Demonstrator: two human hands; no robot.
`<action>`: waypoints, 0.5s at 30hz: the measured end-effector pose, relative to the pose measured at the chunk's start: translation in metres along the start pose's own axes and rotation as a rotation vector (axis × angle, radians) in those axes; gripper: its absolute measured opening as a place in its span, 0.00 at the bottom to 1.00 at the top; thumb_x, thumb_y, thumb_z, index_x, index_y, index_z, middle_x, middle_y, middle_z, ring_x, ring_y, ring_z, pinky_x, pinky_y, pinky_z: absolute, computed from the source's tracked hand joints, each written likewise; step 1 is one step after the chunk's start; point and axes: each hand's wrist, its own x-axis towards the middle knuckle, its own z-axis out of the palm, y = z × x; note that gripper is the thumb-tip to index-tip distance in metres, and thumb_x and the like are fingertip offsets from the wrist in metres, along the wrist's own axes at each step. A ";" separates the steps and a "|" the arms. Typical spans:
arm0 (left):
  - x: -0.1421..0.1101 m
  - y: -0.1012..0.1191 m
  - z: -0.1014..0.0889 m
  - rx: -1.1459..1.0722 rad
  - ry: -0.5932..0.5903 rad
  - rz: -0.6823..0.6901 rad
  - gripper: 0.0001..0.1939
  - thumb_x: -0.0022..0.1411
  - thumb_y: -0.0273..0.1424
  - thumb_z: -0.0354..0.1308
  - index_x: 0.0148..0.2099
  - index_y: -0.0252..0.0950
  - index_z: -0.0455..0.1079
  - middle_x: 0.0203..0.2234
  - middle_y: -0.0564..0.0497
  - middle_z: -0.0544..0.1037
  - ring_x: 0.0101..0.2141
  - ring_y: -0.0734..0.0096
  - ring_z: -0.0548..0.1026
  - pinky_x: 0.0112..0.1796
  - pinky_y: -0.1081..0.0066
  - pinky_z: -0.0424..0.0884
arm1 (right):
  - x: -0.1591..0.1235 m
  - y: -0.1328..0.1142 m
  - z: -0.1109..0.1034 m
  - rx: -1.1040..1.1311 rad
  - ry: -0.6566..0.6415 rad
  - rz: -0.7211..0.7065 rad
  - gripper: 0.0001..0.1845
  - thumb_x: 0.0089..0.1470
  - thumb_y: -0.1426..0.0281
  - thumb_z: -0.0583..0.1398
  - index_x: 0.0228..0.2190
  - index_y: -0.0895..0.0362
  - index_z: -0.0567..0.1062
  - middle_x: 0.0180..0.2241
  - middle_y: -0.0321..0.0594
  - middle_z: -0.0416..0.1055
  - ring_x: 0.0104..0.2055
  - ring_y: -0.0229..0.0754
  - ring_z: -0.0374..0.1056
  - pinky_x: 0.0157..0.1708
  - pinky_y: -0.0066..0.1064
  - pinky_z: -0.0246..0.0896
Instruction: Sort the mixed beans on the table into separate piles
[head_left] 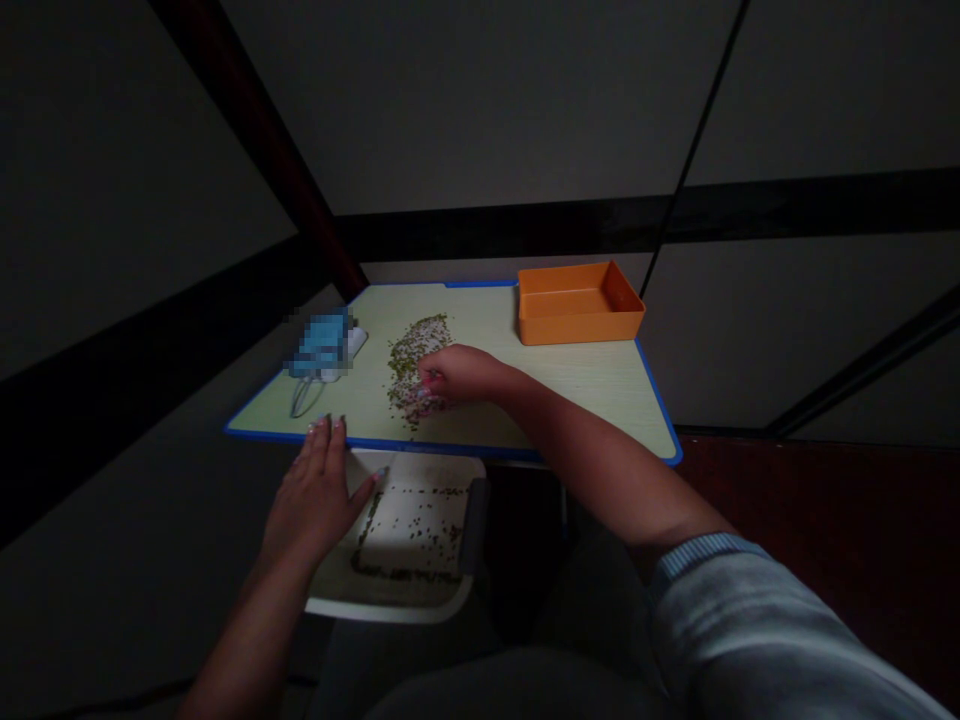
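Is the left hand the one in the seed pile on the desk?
No, the right hand is in the seed pile; the left hand lies across the desk's blue front edge.

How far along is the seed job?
Done: the white tray already holds seeds, scattered and lined along its edges. In hand: the right hand is in the seed pile; the left hand touches the table's blue edge. Left: most of the pile remains on the table.

Bare right arm [600, 460] stretched forward, right hand [457, 375] turned down and tightly bunched, left hand [315, 495] palm-down, spread wide open
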 end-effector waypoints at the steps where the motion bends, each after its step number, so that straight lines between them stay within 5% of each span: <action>1: 0.000 0.000 0.000 0.003 -0.003 0.000 0.43 0.58 0.47 0.45 0.67 0.27 0.36 0.66 0.33 0.46 0.66 0.50 0.45 0.61 0.54 0.51 | 0.000 0.000 0.000 -0.005 -0.008 0.000 0.09 0.50 0.72 0.55 0.31 0.58 0.75 0.32 0.38 0.73 0.30 0.37 0.59 0.27 0.27 0.44; 15: -0.001 0.000 -0.001 0.000 -0.017 -0.015 0.43 0.58 0.47 0.44 0.67 0.28 0.36 0.66 0.34 0.46 0.66 0.51 0.45 0.60 0.53 0.52 | 0.000 0.004 0.001 -0.107 -0.017 0.038 0.10 0.52 0.70 0.54 0.32 0.59 0.74 0.34 0.42 0.74 0.30 0.38 0.59 0.26 0.29 0.43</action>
